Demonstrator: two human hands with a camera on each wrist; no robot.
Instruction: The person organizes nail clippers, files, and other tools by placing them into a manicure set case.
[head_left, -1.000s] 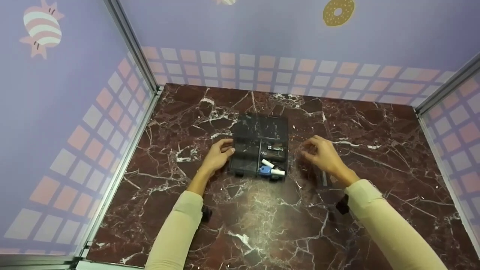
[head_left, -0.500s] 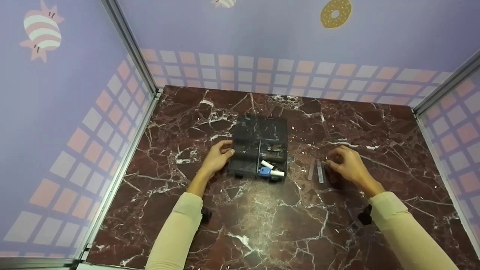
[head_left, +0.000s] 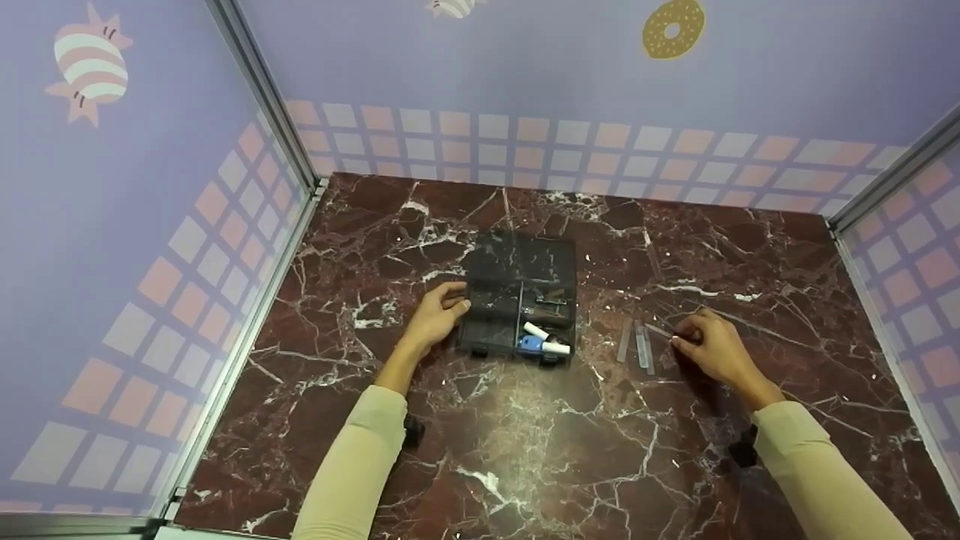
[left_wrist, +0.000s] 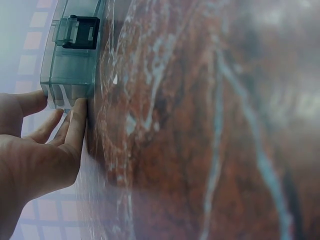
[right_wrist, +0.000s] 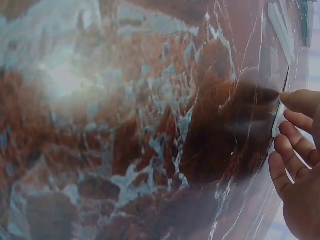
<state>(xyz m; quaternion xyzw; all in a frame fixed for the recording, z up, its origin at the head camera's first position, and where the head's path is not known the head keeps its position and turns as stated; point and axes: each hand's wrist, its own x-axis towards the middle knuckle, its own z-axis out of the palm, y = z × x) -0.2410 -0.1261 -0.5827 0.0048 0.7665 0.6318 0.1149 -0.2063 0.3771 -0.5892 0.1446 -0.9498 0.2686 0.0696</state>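
Note:
A clear dark plastic compartment box point(head_left: 491, 337) lies on the marble-patterned table with its lid point(head_left: 521, 255) folded back. My left hand point(head_left: 435, 319) rests against its left side, thumb and fairly straight fingers touching the end wall, as the left wrist view also shows. Inside, on the right, are a nail clipper point(head_left: 551, 301), a blue bottle point(head_left: 530, 343) and white-capped pieces point(head_left: 556, 348). My right hand point(head_left: 716, 349) pinches a thin, pale plastic strip point(right_wrist: 276, 122) between thumb and fingers. Other clear strips point(head_left: 624, 341) lie just left of it.
A metal-framed, purple-patterned wall point(head_left: 570, 67) stands behind the table point(head_left: 517, 450), with similar walls at both sides. A faint transparent piece point(head_left: 709, 442), too indistinct to name, lies near my right wrist. Black cameras sit on both wrists.
My right hand has moved right and toward me, away from the box's right side, and now pinches a strip, tilting it beside the others. The left hand and the box have stayed put.

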